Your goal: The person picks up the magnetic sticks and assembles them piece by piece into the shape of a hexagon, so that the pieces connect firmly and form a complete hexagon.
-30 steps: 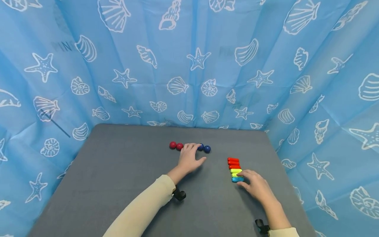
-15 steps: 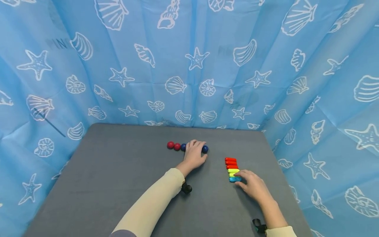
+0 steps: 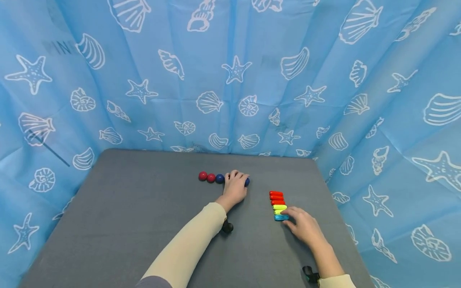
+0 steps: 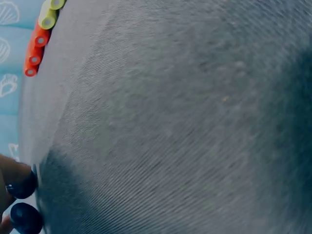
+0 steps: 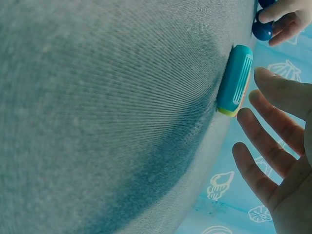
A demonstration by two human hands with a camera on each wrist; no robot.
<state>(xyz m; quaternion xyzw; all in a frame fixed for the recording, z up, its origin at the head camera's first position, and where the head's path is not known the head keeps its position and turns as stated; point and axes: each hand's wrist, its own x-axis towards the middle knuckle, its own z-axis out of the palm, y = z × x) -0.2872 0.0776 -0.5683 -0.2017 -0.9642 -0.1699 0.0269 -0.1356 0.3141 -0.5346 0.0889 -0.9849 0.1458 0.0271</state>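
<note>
On the grey table (image 3: 144, 224), the left hand (image 3: 235, 188) seemingly curls over blue balls (image 3: 220, 179), the right hand (image 3: 304, 227) rests open-fingered beside the teal block (image 3: 281, 217), before a blue curtain (image 3: 230, 80).

Little lettering can be read. On the blue shell-and-starfish patterned curtain (image 3: 230, 80), in the upper left of the head view, faint dark capitals show through the cloth — they look like "PIN" followed by more letters, too washed out to make out. A second dim smudge of print sits on the same curtain at upper centre, right of a white starfish — unreadable. No other thing in any view shows a label, brand or number.
</note>
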